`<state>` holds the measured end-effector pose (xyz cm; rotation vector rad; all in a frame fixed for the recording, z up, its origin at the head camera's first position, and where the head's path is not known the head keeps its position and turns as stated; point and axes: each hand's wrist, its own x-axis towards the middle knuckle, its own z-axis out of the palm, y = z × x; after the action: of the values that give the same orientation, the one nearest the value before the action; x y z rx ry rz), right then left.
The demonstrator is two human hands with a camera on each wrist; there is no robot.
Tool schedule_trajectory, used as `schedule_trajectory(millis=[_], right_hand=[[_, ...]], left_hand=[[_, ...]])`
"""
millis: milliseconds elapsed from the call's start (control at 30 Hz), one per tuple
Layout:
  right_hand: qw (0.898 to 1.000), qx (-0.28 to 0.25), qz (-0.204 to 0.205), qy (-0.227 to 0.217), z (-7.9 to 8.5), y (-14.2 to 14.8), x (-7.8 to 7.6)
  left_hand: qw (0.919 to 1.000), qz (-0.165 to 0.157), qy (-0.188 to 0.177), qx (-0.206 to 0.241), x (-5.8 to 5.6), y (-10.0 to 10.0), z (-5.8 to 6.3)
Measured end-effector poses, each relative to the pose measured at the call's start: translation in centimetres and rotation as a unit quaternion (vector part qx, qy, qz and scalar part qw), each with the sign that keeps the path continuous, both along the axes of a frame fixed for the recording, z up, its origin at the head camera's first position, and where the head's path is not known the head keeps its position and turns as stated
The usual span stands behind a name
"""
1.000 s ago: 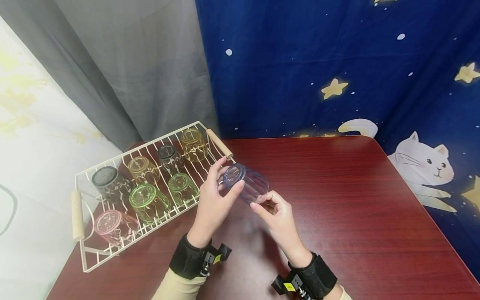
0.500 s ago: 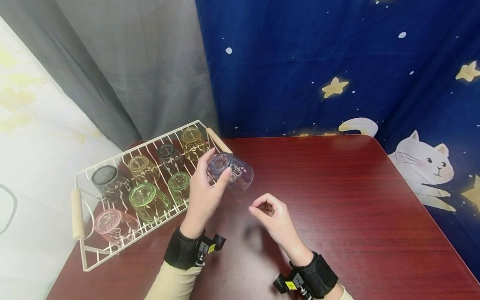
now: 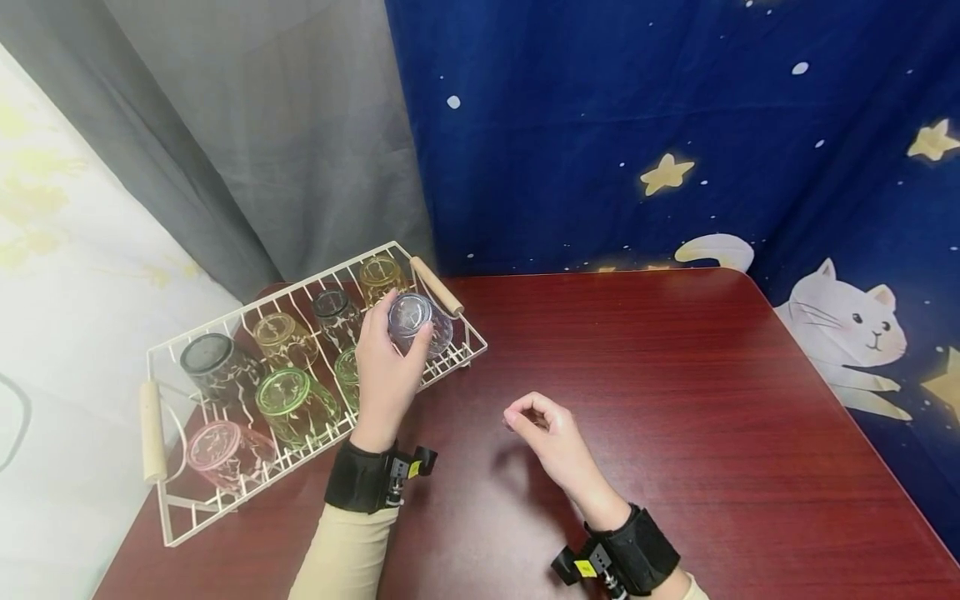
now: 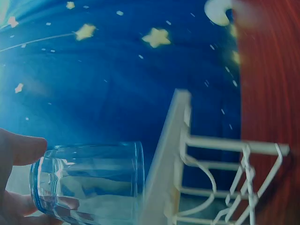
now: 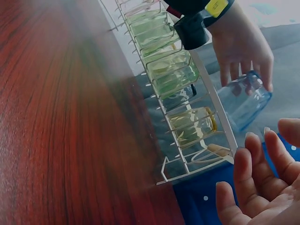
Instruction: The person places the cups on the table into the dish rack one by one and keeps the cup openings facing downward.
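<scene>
My left hand (image 3: 386, 367) grips a clear bluish drinking glass (image 3: 411, 315) near its base, which faces up. The glass is held upside down, slightly tilted, over the right end of a cream wire rack (image 3: 171, 543). In the left wrist view the glass (image 4: 93, 180) lies between thumb and fingers, its mouth side towards the rack's handle end. Whether it touches the rack, I cannot tell. My right hand (image 3: 558, 437) is above the table to the right, its fingers loosely curled and holding nothing; the right wrist view shows its bare fingertips (image 5: 243, 159).
Upside-down glasses stand in the rack: pink (image 3: 217, 446), large green (image 3: 288, 396), grey (image 3: 213, 358), amber (image 3: 281, 333), dark (image 3: 333, 308) and yellow (image 3: 381, 275). A smaller green glass (image 3: 347, 367) is partly hidden. The rack has wooden handles (image 3: 153, 429). A reddish table (image 3: 675, 400) lies underneath.
The right hand has let go of the glass and stayed near its place. The left hand has carried the glass leftwards over the rack, turning it more upright with its base up.
</scene>
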<state>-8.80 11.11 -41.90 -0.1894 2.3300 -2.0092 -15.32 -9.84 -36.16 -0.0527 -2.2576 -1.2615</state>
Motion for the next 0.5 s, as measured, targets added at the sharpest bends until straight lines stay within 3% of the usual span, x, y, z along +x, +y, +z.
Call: schedule_trajectory(millis=[500], right_hand=[[1.000,0.008,-0.017,-0.012,-0.8,0.6,-0.2]], left_hand=[[0.9973,0.003,-0.062,-0.039,-2.0,-0.1,-2.3]])
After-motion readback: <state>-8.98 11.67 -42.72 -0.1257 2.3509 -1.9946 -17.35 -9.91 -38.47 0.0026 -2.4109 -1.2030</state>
